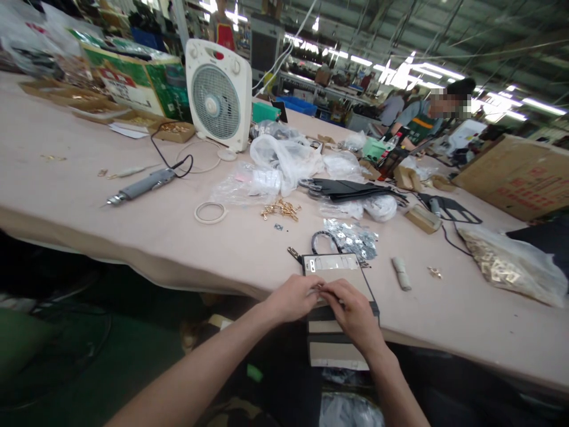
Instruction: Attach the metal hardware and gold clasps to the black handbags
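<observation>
My left hand and my right hand meet over a flat black-edged bag piece faced with tan board. The fingertips of both are pinched together around something small that I cannot make out. A dark handle loop sticks up from the piece's far edge, and a clear strip crosses the board near it. Its lower part, with pale board sections, hangs over the table's front edge. Just beyond lies a heap of small silver metal plates. Gold-coloured clasps are piled farther left.
An electric screwdriver, a tape roll and a white fan stand or lie to the left. A grey roll and a bag of metal parts are at right. Black pieces lie behind; a co-worker is across the table.
</observation>
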The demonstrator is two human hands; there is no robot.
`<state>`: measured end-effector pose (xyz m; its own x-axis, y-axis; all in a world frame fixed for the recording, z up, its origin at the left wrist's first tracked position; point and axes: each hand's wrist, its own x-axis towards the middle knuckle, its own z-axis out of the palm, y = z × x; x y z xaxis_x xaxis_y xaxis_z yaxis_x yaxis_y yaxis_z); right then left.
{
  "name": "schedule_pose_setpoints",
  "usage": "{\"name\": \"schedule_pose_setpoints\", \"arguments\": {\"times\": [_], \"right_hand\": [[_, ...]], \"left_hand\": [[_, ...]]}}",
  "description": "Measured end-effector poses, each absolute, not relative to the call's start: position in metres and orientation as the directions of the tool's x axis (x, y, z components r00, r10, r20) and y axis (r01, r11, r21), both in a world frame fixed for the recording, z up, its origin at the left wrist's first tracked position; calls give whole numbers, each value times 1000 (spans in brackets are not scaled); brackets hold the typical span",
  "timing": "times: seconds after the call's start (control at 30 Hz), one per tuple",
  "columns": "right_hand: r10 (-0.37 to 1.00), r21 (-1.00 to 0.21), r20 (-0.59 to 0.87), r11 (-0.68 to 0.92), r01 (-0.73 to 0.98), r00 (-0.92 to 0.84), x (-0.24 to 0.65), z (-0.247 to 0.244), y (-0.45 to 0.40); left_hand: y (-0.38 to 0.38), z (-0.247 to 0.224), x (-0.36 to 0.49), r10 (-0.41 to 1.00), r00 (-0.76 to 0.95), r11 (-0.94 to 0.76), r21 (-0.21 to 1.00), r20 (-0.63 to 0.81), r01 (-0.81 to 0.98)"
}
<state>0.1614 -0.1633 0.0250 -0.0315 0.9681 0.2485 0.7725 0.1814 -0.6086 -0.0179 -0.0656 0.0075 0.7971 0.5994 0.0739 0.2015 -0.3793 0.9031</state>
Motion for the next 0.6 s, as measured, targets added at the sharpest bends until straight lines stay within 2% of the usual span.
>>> {"name": "schedule_pose_setpoints", "arguments": {"times": [0.2,0.43,0.6], "right_hand": [[974,-677,225,150,720,9,154,32,-169],[978,-744,201,114,658,57,146,35,-174],[985,-764,171,112,635,32,140,36,-177]], "left_hand": [[-66,18,-30,581,812,-446,857,57,258],[-68,31,-39,566,822,-600,718,71,351],[-75,34,-46,605,795,-451,835,27,315]]}}
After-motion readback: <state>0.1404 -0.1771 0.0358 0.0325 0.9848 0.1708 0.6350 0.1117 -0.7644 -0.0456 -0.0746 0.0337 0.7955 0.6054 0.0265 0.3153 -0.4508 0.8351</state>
